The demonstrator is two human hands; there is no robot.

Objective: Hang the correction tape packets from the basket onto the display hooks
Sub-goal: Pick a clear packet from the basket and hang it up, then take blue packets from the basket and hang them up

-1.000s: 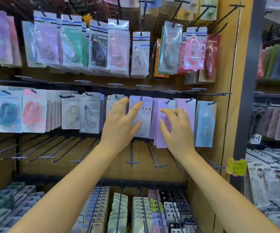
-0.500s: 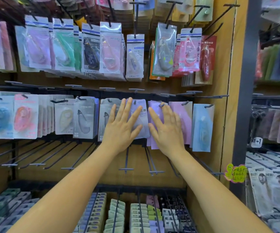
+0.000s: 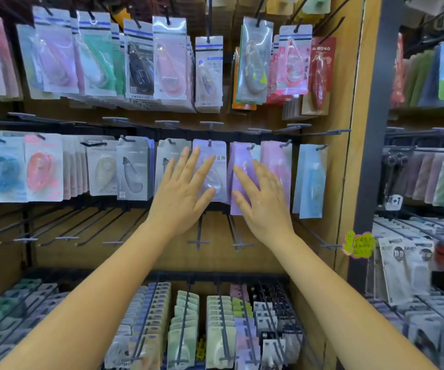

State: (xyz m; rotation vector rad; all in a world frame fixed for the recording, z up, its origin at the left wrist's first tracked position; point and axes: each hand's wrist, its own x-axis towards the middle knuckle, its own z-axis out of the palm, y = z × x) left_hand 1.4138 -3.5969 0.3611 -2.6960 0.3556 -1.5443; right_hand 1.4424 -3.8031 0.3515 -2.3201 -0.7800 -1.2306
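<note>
Correction tape packets hang in rows on black display hooks. My left hand (image 3: 182, 192) lies flat, fingers spread, against a pale lilac packet (image 3: 217, 158) and a grey packet (image 3: 169, 153) on the middle row. My right hand (image 3: 263, 201) is flat against a purple packet (image 3: 238, 158), with a pink-lilac packet (image 3: 277, 161) just to its right. Neither hand holds anything. A light blue packet (image 3: 310, 180) hangs at the row's right end. The basket is not in view.
Several bare hooks (image 3: 199, 240) stick out below the middle row. More packets fill the top row (image 3: 167, 57) and the bottom pegs (image 3: 183, 321). A wooden side panel (image 3: 349, 156) and dark post (image 3: 370, 156) bound the right; another rack (image 3: 429, 169) stands beyond.
Both hands went from curled fingers on the packets to flat, spread palms pressing them back. The view has drifted slightly upward and closer.
</note>
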